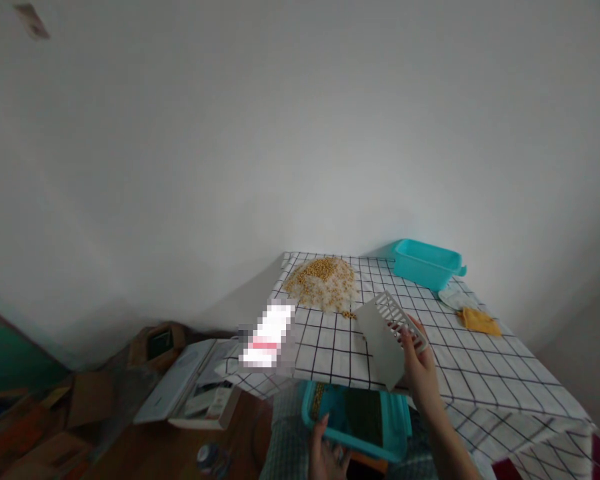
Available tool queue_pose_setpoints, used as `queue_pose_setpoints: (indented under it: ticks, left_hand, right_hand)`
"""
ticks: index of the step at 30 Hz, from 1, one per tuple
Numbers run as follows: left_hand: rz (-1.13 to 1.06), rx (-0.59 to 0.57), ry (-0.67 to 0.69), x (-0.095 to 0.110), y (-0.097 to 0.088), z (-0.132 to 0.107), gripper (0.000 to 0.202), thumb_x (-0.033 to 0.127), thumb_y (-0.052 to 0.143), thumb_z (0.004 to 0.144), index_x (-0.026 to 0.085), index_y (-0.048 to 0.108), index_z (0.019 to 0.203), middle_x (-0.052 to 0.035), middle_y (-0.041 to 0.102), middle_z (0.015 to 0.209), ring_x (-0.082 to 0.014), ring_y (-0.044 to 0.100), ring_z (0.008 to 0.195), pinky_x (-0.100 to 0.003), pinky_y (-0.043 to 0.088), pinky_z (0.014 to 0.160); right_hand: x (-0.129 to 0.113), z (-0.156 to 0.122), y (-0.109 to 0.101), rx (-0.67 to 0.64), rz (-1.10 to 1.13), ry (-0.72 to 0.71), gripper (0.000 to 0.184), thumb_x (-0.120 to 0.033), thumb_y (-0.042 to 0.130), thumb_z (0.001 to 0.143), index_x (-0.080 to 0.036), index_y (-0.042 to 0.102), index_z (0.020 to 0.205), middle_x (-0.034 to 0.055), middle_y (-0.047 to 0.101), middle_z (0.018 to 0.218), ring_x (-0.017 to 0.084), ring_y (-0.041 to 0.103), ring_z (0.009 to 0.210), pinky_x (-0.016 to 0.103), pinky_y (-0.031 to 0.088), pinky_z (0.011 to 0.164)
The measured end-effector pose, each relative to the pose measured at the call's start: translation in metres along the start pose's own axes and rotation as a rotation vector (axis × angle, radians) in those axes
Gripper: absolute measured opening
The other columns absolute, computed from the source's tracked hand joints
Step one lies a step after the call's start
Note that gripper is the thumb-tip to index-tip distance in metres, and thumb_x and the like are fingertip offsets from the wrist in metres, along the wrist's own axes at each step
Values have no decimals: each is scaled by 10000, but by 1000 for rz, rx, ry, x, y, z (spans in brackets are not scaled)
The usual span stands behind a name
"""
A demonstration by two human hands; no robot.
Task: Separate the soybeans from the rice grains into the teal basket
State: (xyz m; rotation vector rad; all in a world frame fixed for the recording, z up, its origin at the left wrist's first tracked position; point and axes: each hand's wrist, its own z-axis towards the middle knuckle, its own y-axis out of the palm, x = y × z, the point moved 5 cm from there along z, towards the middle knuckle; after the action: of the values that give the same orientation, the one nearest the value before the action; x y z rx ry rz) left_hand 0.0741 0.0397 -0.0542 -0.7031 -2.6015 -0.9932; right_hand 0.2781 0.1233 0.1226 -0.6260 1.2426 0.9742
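My right hand (417, 353) grips a white slotted plastic piece (387, 333) with a plain panel, tilted over the table's front edge. Below that edge, my left hand (325, 453) holds a turquoise plastic tub (353, 437) by its near side, thumb at the rim and fingers partly hidden. Yellow beans or kernels (317, 400) lie in the tub's left end, and a dark green patch shows inside it. On the table is a heap of yellow kernels mixed with white grains (323, 283). A few loose kernels (349, 315) lie near the slotted piece.
The table has a white cloth with black grid lines (325, 340). A second turquoise tub (425, 263) stands at the back right, near a yellow cloth (480, 321) and a pale one. Boxes (155, 343) and a bottle (209, 459) sit on the floor at left.
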Motion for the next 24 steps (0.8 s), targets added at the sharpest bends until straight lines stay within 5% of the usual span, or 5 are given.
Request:
queue_pose_setpoints:
  ticks: [18, 24]
  left_hand:
    - [-8, 19, -6, 9, 9, -15, 450, 460, 607, 711, 268, 555, 1115, -87, 655, 1086, -262, 632, 918, -392, 466, 773]
    - [-2, 19, 12, 11, 6, -13, 397, 471, 600, 724, 272, 576, 1066, -79, 632, 1102, -260, 620, 964, -392, 459, 805]
  right_hand:
    - [-17, -19, -6, -100, -68, 37, 518, -535, 593, 859, -283, 591, 1312, 60, 708, 1151, 286, 648, 1059, 377, 541, 835]
    - [-20, 9, -11, -60, -121, -73, 452, -519, 610, 854, -245, 672, 1208, 63, 722, 1135, 285, 622, 1120, 403, 483, 949]
